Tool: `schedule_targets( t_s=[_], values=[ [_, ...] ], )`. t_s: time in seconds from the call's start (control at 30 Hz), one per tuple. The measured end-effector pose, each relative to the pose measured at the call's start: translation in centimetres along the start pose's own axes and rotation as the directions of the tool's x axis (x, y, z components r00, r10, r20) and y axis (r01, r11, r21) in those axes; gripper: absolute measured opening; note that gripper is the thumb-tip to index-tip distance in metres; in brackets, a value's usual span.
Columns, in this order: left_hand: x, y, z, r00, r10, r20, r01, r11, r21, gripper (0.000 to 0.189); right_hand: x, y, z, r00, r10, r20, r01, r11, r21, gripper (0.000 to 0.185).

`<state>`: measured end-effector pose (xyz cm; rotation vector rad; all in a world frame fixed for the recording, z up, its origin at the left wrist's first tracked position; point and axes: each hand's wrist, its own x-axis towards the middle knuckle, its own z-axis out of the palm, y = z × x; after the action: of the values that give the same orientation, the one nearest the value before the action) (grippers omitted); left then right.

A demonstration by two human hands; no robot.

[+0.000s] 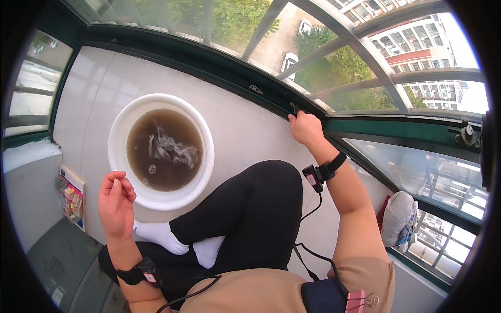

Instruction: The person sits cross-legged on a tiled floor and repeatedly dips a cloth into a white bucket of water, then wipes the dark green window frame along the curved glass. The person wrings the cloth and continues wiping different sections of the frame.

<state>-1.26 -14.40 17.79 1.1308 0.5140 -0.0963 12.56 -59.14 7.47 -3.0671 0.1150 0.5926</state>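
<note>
My right hand presses against the dark green window frame near its corner. From its fingers sticks out a bit of dark grey, wet-looking cloth or wipe; the rest of that piece is hidden by the hand. My left hand is raised by the near left rim of a round white basin, fingers loosely curled, with nothing seen in it. Murky brown water fills part of the basin. Crumpled, thin greyish cloth or wipes float there among a few bubbles.
The basin stands on a pale tiled ledge, beside my bent leg. Books or packets lean at the left wall. A stuffed white bag is at the right. Window bars rise beyond the frame. A cable hangs from my right wristband.
</note>
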Motion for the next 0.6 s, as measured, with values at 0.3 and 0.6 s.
schedule_targets(
  t_s=[0.3, 0.6],
  values=[
    [1.2, -1.4, 1.4, 0.997, -0.049, 0.056, 0.050, 0.999, -0.014, 0.019, -1.1, 0.0, -0.2, 0.990, -0.096, -0.104, 0.098, 0.995, 0.017, 0.051],
    [0.8, -0.7, 1.8, 0.997, -0.056, 0.057, 0.055, 0.998, 0.019, 0.018, 0.2, 0.2, -0.3, 0.989, 0.068, 0.128, -0.074, 0.996, 0.046, 0.056]
  ],
)
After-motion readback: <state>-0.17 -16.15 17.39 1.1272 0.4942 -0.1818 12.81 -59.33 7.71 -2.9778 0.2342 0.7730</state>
